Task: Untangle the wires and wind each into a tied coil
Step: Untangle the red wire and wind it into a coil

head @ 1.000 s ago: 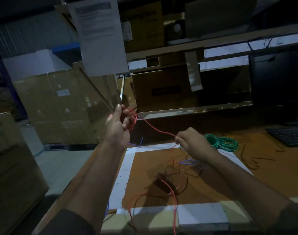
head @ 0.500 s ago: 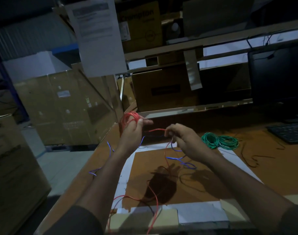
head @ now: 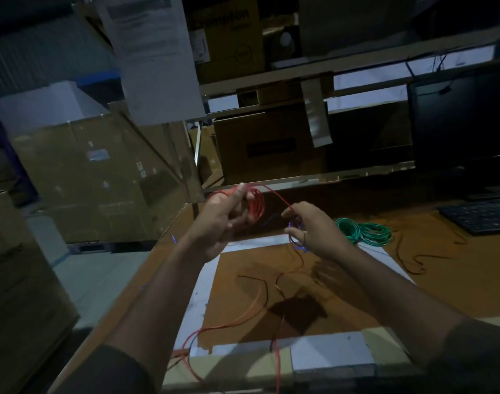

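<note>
My left hand [head: 221, 220] is raised above the table's far left corner and grips a coil of red wire [head: 254, 206] looped round its fingers. A red strand runs from the coil to my right hand [head: 311, 228], which pinches it beside a tangle of blue wire [head: 295, 234]. The rest of the red wire [head: 229, 325] trails loose over the brown table and off its near edge. A dark wire [head: 264, 282] lies among it. A wound green coil [head: 365, 231] rests on the table right of my right hand.
White tape [head: 203, 288] frames a square on the brown table [head: 442, 280]. A keyboard [head: 482, 216] and a dark monitor [head: 465, 129] stand at the far right. A thin dark wire [head: 414, 263] lies near the green coil. Cardboard boxes [head: 101, 177] fill the left and the shelves behind.
My left hand turned and wound more red wire onto its coil. My right hand moved up toward it, feeding the red strand, with the blue wire lifted along.
</note>
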A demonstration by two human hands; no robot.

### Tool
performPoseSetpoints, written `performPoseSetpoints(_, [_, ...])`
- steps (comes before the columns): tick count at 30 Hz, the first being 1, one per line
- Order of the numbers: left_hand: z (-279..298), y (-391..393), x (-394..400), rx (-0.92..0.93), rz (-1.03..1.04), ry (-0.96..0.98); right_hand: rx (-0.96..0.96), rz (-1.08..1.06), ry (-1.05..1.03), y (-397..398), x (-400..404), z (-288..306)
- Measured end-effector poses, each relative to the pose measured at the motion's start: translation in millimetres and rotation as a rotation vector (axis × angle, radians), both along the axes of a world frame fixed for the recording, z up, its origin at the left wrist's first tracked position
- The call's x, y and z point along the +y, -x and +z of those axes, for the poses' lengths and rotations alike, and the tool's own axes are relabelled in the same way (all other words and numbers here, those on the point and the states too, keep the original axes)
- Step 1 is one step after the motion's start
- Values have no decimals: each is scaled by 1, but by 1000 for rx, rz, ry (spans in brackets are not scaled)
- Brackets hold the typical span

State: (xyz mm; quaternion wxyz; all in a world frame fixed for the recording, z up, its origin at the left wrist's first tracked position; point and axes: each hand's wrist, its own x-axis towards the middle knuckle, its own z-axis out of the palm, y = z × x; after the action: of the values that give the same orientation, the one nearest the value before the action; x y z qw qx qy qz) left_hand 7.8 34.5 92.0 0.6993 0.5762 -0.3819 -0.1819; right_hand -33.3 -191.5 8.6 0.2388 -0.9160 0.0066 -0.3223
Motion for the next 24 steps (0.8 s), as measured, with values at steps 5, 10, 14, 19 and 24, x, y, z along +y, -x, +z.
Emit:
performPoseSetpoints(5, [32, -26, 10, 82, -33, 407, 138, -11, -215, -1, -14, -32])
performPoseSetpoints(10, [57, -34, 25, 176, -53, 626, 215, -117, -247, -5, -30, -52])
performPoseSetpoints(14, [58, -35, 23, 175, -56, 619, 353, -148, -26, -3, -32, -48])
performPoseSetpoints(19, [49, -28, 7, 104, -47, 491, 145, 37, -91, 0, -11, -15])
performPoseSetpoints(24, [45, -26, 5, 67, -21, 436, 109, 51, -246, 9, 2, -9])
